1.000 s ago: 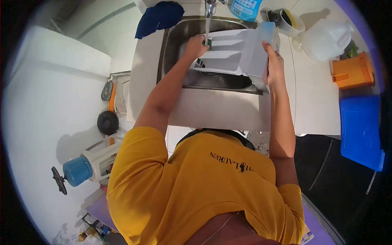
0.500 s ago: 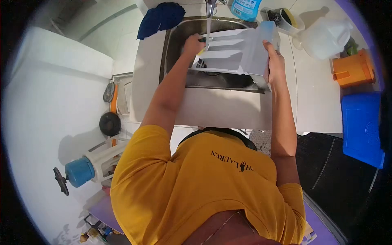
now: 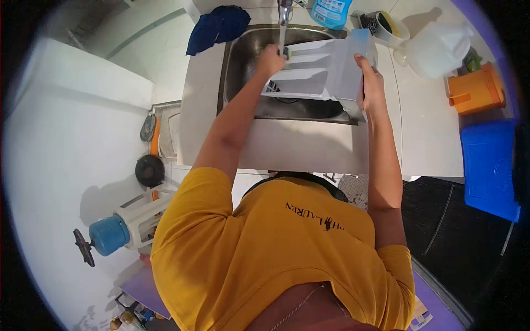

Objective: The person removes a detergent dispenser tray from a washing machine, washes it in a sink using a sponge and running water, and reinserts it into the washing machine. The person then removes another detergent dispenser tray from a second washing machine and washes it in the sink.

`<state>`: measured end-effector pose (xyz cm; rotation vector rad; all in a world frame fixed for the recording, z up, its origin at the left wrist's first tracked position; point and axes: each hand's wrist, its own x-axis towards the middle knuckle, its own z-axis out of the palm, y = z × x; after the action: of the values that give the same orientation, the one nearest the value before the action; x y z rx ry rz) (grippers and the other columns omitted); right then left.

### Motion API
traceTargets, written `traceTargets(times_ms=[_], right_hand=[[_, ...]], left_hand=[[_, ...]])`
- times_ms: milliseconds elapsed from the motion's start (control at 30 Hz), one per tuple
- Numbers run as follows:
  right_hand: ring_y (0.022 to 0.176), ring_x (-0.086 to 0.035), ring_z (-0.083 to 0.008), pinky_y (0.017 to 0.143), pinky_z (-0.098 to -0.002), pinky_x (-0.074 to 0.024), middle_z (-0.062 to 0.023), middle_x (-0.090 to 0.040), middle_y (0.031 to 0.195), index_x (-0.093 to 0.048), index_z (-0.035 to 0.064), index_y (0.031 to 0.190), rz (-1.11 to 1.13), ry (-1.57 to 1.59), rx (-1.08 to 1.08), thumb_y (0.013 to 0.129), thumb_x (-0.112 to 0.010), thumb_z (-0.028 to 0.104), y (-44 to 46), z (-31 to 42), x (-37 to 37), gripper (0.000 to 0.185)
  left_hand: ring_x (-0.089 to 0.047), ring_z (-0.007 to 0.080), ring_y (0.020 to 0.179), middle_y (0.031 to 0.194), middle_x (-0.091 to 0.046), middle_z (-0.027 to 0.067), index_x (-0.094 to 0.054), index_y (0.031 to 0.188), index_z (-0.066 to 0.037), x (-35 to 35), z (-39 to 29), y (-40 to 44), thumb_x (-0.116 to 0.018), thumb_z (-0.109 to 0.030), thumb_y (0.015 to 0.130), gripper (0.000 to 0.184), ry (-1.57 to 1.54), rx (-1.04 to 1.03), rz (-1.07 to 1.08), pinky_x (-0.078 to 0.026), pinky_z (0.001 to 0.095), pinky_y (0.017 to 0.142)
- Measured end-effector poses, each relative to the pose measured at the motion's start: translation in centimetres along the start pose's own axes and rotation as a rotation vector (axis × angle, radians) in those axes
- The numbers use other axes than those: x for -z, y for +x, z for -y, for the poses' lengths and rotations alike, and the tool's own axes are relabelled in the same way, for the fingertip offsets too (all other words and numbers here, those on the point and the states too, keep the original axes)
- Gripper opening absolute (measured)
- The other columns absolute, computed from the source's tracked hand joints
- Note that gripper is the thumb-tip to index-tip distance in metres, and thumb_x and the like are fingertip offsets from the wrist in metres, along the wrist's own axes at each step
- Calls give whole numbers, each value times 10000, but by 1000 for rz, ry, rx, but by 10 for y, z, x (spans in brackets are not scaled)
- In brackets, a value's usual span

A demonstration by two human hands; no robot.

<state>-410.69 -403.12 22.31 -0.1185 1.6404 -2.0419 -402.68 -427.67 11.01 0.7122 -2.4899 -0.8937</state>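
Over the metal sink (image 3: 234, 71) lies a white slotted plastic piece (image 3: 309, 76) with a broad, box-like right end. My right hand (image 3: 371, 83) grips that end, thumb on top and fingers along the far side. Near the left end, my left hand (image 3: 270, 60) is closed around a small green and yellow sponge (image 3: 286, 53), of which only a bit shows. Water runs from the faucet (image 3: 284, 11) beside my left fingers. A dark grid shows under the left end of the piece.
A dark blue cloth (image 3: 218, 26) lies left of the sink. Behind it stands a blue bottle (image 3: 331, 12). To the right are a white container (image 3: 392, 28), a translucent jug (image 3: 439, 49), an orange container (image 3: 476, 89) and a blue bin (image 3: 488, 165).
My left hand moved left a little, then back right toward the running water, with the sponge in it. My right hand keeps its hold on the white piece.
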Motion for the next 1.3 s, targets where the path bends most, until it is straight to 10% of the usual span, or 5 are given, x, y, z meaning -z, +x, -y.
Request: traceTargets(times_ms=[233, 733, 833, 933, 1300], right_hand=[[863, -551, -205, 736, -283, -455, -168, -533, 982, -401, -155, 1097, 3, -89, -21, 678, -703, 327, -4, 4, 0, 706], [850, -547, -191, 749, -281, -445, -153, -544, 971, -426, -153, 1076, 0, -38, 10, 681, -700, 340, 8, -6, 7, 688], [813, -552, -185, 722, -276, -452, -147, -547, 955, -435, -149, 1068, 6, -38, 9, 685, -698, 331, 9, -7, 8, 668], [773, -553, -176, 688, -267, -455, -139, -552, 928, -445, -146, 1055, -16, -19, 15, 687, -698, 327, -4, 2, -1, 651], [761, -560, -182, 659, -276, -462, -148, -554, 910, -456, -149, 1033, -18, -15, 1, 683, -700, 309, 3, -5, 5, 626]], left_hand=[[-568, 367, 905, 966, -591, 208, -561, 1038, -45, 1, 31, 3, -568, -97, 756, 287, 19, -145, -22, -445, 415, 792], [-531, 415, 956, 985, -564, 275, -573, 977, 18, 77, -3, 26, -429, -409, 851, 467, 236, 102, 104, -410, 443, 842], [-544, 410, 900, 945, -577, 261, -575, 933, 31, 88, -24, 17, -458, -382, 852, 436, 221, 60, 22, -411, 472, 796], [-547, 371, 797, 811, -586, 191, -591, 839, -18, 94, -14, 26, -497, -314, 843, 310, 353, -424, -171, -449, 440, 703], [-490, 403, 963, 993, -557, 233, -583, 960, 33, 100, 32, 112, -608, -273, 770, 361, 178, -273, -493, -387, 467, 835]])
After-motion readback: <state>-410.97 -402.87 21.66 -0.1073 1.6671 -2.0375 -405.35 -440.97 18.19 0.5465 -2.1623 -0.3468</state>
